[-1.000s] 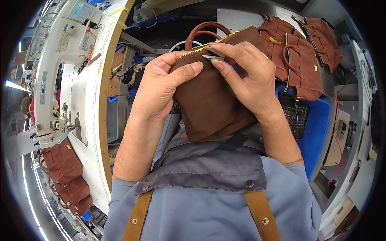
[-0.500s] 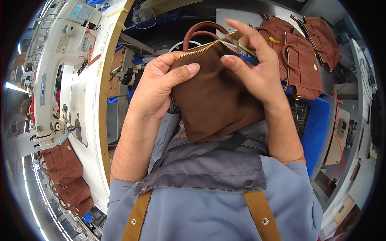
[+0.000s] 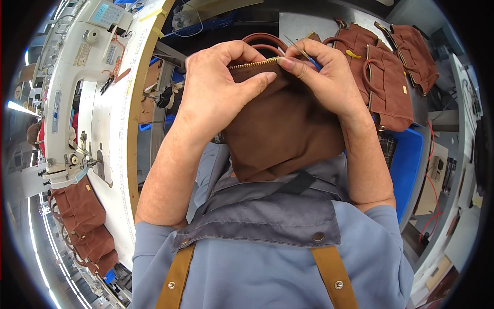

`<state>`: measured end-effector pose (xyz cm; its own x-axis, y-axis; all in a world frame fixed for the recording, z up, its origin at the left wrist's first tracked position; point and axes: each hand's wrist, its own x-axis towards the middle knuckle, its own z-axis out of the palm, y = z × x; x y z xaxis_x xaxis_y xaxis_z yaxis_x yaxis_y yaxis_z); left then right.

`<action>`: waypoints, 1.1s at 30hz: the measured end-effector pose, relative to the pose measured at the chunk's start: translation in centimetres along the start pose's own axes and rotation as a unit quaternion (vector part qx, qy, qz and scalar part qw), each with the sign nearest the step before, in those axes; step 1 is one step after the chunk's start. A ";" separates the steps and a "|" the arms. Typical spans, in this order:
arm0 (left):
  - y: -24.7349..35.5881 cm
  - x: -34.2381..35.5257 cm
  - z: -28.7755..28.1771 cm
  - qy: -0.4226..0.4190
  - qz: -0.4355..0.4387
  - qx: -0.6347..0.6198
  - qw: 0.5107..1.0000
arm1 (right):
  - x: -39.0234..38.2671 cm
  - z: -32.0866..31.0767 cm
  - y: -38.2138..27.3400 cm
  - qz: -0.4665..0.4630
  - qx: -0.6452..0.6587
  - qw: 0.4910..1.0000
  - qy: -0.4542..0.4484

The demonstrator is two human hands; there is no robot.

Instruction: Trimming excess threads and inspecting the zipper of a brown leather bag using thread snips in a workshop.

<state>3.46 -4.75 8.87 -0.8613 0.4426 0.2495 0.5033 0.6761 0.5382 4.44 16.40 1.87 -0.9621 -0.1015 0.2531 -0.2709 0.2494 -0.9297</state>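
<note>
In front of my lap is a brown fabric handbag (image 3: 285, 126) with a gold-toothed zipper (image 3: 253, 64) along its upper edge. Its rounded handles (image 3: 265, 36) rise behind that edge. My left hand (image 3: 216, 87) is closed on the bag's top left part, thumb across the front and fingers over the zipper edge. At the zipper's right end, my right hand (image 3: 329, 77) pinches the edge between thumb and forefinger. Pointed scissors (image 3: 303, 52) with a bit of blue are tucked in that same hand, their blades pointing up and left; the grips are mostly hidden.
Several finished-looking brown bags (image 3: 388, 85) lie at the far right, above a blue bin (image 3: 409, 165). A white sewing machine (image 3: 64, 113) stands on the table (image 3: 116, 154) at left, with more brown bags (image 3: 85, 221) near it. A red cable (image 3: 435, 198) hangs at right.
My left hand has moved up and right along the zipper. My right hand has closed from a spread pose onto the zipper edge, and the scissors have turned more upright within it.
</note>
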 end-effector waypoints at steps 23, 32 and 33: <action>-1.3 -0.4 1.3 -0.070 -0.204 -0.348 0.912 | -1.3 1.0 -0.2 -0.301 -0.310 0.890 0.147; -1.3 -0.5 1.3 -0.067 -0.208 -0.369 0.904 | -1.2 0.8 -0.2 -0.300 -0.304 0.894 0.136; -1.3 -0.6 1.3 -0.067 -0.208 -0.369 0.904 | -1.1 0.8 -0.2 -0.306 -0.304 0.892 0.138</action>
<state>3.36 -5.13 6.96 -0.9243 0.3417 -0.1703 -0.0869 0.2461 0.9653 5.61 15.64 1.54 -0.5771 -0.1778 0.7971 -0.6341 0.7126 -0.3002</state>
